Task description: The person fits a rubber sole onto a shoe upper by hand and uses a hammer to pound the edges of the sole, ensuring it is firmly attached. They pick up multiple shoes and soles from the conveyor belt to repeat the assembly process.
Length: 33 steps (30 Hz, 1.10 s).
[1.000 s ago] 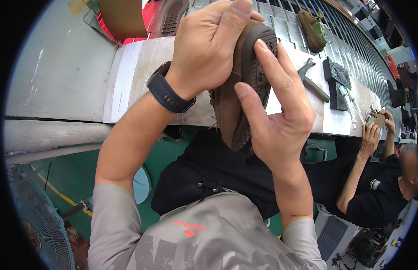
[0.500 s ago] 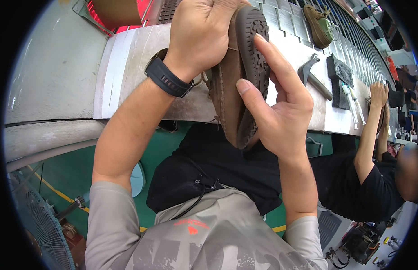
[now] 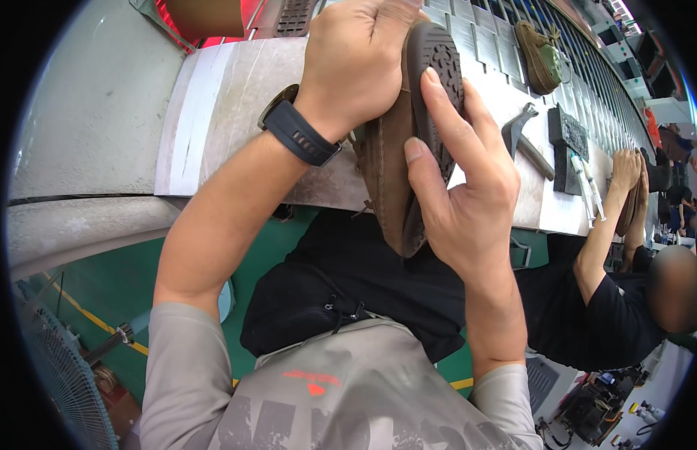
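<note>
The left hand (image 3: 356, 64) covers the upper side of the brown shoe (image 3: 397, 161), and the fingertips run off the top of the frame. At far right, a co-worker's hands (image 3: 632, 176) hide most of another shoe.

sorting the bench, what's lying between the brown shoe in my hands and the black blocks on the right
A hammer lies on the bench between the brown shoe and the black blocks, seen in the head view.

the person is wearing a grey short-sleeved shirt (image 3: 341, 397) bearing a small red mark at lower centre of the frame. a black band watch (image 3: 297, 129) is sitting on the left wrist, upper centre. a black zipped pouch (image 3: 318, 300) is hanging at the waist. forearms are showing bare.
</note>
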### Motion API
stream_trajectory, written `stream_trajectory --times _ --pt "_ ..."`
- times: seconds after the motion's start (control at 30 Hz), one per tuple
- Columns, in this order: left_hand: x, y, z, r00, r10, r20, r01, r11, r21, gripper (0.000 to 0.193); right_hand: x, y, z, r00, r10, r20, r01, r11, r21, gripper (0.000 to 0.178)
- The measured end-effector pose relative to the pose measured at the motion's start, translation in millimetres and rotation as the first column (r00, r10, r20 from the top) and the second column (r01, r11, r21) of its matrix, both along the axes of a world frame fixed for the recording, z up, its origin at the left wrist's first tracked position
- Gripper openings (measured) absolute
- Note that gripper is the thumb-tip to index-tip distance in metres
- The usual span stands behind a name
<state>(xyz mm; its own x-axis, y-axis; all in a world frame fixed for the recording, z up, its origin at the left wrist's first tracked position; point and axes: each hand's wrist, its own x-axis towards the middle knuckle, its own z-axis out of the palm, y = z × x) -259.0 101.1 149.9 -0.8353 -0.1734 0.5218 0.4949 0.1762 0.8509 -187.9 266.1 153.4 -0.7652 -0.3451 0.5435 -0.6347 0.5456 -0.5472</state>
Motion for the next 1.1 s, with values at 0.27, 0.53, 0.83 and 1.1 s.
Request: stream_trajectory --times 0.27,0.53,0.83,1.1 --pt "-14 -14 -33 0.994 -0.051 0.101 0.061 0.994 -0.094 0.054 -13 8 -19 0.963 0.093 0.252 -0.047 0.982 -0.181 0.06" --pt "-11 -6 -37 0.995 -0.035 0.098 0.03 0.998 0.046 0.054 -5 7 -13 0.98 0.022 0.199 -0.021 1.0 -0.007 0.058" --pt "-12 -7 -39 0.992 0.099 0.08 -0.093 0.993 -0.079 0.052 -10 3 -10 0.995 0.003 0.101 -0.017 0.989 0.147 0.06" --pt "-12 -7 -39 0.988 0.081 0.134 -0.071 0.994 -0.082 0.052 0 23 -33 0.953 0.11 0.283 -0.076 0.989 -0.128 0.064"
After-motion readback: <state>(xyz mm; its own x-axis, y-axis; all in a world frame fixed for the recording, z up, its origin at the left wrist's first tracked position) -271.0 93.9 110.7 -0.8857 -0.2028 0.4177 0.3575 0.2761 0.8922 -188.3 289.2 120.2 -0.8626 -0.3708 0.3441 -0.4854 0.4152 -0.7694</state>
